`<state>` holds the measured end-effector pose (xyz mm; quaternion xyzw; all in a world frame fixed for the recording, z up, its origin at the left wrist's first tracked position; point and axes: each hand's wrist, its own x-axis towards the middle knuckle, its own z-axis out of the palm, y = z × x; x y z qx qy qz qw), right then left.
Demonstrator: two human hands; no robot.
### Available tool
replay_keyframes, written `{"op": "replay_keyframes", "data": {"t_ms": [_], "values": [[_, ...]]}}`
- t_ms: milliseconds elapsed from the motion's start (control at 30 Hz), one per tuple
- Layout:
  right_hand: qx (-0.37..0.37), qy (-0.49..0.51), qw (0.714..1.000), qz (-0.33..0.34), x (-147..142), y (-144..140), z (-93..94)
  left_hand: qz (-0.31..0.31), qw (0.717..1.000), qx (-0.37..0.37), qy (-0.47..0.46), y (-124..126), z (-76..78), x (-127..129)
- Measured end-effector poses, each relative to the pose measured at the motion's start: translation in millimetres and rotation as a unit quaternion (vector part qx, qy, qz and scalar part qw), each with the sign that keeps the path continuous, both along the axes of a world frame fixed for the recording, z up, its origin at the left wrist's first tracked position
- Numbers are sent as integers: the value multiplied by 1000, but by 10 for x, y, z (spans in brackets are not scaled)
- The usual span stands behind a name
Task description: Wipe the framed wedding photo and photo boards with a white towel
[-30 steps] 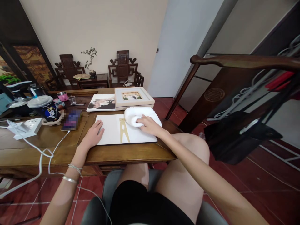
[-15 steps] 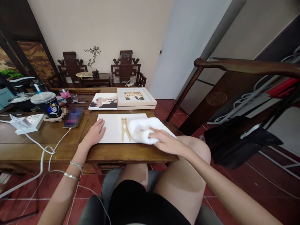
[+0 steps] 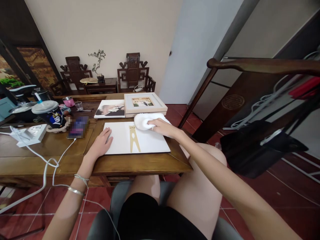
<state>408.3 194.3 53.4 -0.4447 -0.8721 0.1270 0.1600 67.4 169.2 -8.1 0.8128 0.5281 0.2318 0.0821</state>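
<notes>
A flat white board point(image 3: 118, 141) lies on the wooden table close to its front edge. Down its middle runs a tan, two-legged shape point(image 3: 134, 139); whether it is printed or a separate piece I cannot tell. My left hand point(image 3: 103, 141) rests flat on the board's left edge, fingers stretched out and holding nothing. At the board's far right corner, my right hand point(image 3: 161, 127) is closed on a fluffy white cloth point(image 3: 140, 121). The cloth covers that corner and nearly reaches the framed picture point(image 3: 142, 102) behind it.
Left of the framed picture lies a photo panel point(image 3: 109, 109). A lidded cup point(image 3: 53, 115), a phone point(image 3: 78, 127) and a power strip point(image 3: 32, 134) with trailing white cables point(image 3: 45, 173) occupy the table's left. A wooden chair back point(image 3: 262, 65) rises on the right.
My right hand has moved the white cloth away from me, from the board's near right part to its far right corner. The near right corner now shows. My left hand stays put.
</notes>
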Motion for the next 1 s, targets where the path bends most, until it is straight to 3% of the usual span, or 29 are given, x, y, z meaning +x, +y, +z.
{"op": "replay_keyframes", "data": {"t_ms": [233, 367, 533, 767, 867, 1000], "values": [[-31, -50, 998, 27, 190, -960, 150, 14, 1000, -8, 18, -32, 13, 40], [-89, -51, 994, 46, 270, -1207, 305, 12, 1000, -4, 14, -24, -3, 34], [-60, -16, 998, 13, 139, -907, 247, 13, 1000, 3, 15, -5, -27, 19], [15, 50, 999, -10, -466, -186, 12, 3, 1000, 10, 13, 4, -12, -2], [34, 17, 999, -8, -659, -169, -69, 2, 1000, 6, 13, 7, -8, -9], [52, -19, 998, 41, -669, -508, -113, 0, 1000, 9, 14, 11, -16, -1]]}}
